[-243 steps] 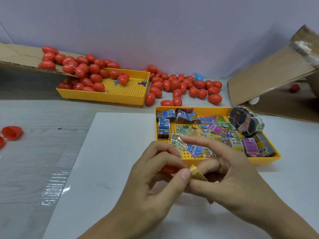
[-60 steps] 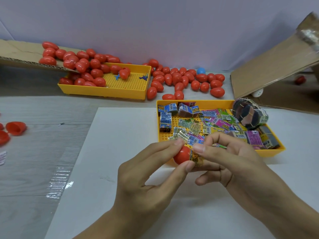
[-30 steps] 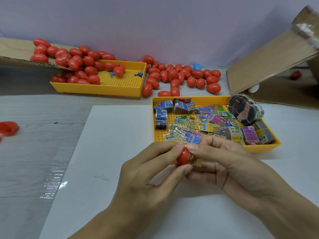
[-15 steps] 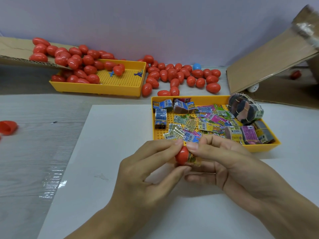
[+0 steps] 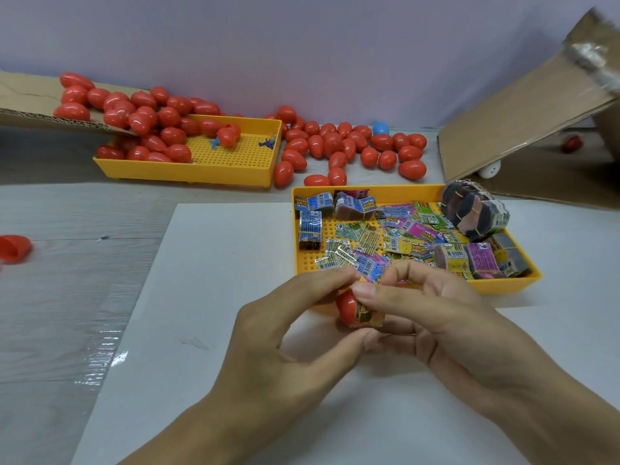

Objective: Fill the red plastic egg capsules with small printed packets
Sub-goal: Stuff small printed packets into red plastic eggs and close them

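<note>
Head camera: left hand (image 5: 285, 333) pinched the red egg half (image 5: 346, 307), right hand (image 5: 432, 317) gripped the packet (image 5: 367, 317); pressing it squarely in looked best.

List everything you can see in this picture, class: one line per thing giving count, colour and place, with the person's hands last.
Egg capsules: dozens, red, far side of table and far tray.
Blue capsule: one, among the far red ones.
Far tray: one, yellow, far left.
Near tray: one, yellow, centre right, holding packets.
Printed packets: many, multicoloured, in near tray.
Cardboard flaps: two, brown, far left and right.
White sheet: one, under the hands.
Capsule half: one, red, held.
Folded packet: one, yellow-printed, at the half's mouth.
Left hand: holds capsule half.
Right hand: pinches folded packet.
</note>
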A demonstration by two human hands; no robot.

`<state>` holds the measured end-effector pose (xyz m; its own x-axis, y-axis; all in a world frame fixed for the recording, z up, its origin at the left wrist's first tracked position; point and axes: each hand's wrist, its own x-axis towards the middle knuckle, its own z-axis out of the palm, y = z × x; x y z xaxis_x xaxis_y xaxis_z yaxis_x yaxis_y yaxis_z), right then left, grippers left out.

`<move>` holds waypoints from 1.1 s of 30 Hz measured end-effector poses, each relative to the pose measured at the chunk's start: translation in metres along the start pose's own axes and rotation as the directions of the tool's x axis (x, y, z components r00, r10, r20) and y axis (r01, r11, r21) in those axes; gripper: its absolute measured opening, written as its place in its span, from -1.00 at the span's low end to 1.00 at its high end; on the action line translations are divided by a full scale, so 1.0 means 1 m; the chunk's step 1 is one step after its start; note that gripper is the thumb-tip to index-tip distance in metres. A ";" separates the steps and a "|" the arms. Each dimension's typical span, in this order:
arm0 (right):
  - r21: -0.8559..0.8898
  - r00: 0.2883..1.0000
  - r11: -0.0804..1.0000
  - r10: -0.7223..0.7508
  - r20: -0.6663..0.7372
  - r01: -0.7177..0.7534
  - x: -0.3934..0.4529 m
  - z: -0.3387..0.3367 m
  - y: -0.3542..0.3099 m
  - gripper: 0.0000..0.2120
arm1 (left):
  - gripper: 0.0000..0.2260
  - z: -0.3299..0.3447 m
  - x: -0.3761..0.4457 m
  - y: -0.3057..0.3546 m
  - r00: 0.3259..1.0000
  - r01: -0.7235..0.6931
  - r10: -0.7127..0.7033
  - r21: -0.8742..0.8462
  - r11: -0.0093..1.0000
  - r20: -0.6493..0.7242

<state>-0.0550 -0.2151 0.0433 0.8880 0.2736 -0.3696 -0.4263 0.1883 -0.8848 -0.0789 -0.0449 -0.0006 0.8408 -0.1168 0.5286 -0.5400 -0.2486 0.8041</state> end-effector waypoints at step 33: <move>-0.323 0.917 0.865 -0.398 0.025 0.384 -0.008 0.003 -0.001 -0.80 | -0.68 -0.008 0.006 0.004 0.969 0.199 -0.243 -0.452 0.870 -0.040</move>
<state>-0.0622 -0.2142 0.0482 0.9796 0.1998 0.0204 0.0282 -0.0364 -0.9989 -0.0764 -0.0392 0.0080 0.9446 -0.0147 0.3280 -0.3190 0.1950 0.9275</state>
